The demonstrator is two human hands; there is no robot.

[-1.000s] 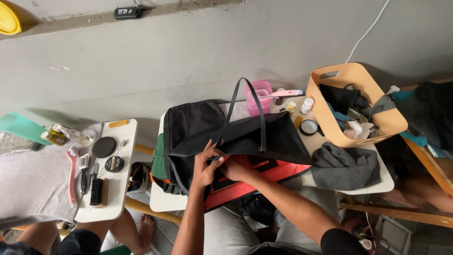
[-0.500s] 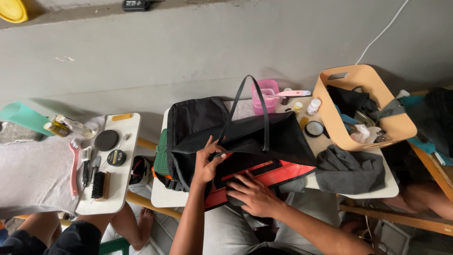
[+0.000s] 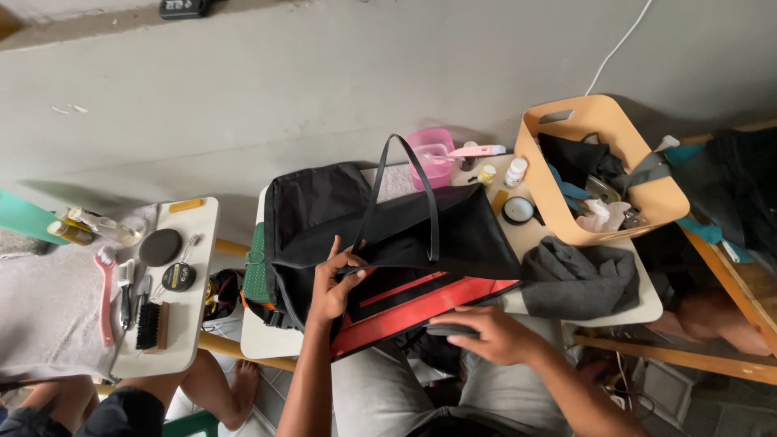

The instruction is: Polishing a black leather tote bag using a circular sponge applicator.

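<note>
The black bag with red trim [image 3: 388, 243] is lying on the small white table [image 3: 267, 340] in front of the seated person, its near edge hanging over towards their lap and one long black strap [image 3: 405, 190] standing up in a loop above it. The left hand [image 3: 332, 283] is clamped on the bag's open edge, thumb on top and fingers tucked under the black fabric. The right hand [image 3: 490, 336] is sitting lower, at the red bottom edge, fingers curled over a dark piece there; I cannot tell what that piece is. Just right of the bag a grey cloth [image 3: 579, 279] is lying crumpled on the same table, touching the bag's side. Behind the bag a pink tub [image 3: 433, 154] is standing near two small white bottles [image 3: 502, 171] and a round black tin [image 3: 518, 210]. An orange basket [image 3: 566, 129] is tilting at the table's far right corner, stuffed with dark straps and pale rags. Well apart on the left, a second narrow white table [image 3: 198, 222] is carrying a black brush [image 3: 151, 325], a pink-handled brush [image 3: 105, 291], a round black pad [image 3: 159, 247] and a small tin [image 3: 178, 277], with another person's bare legs [image 3: 227, 388] showing beneath it.
</note>
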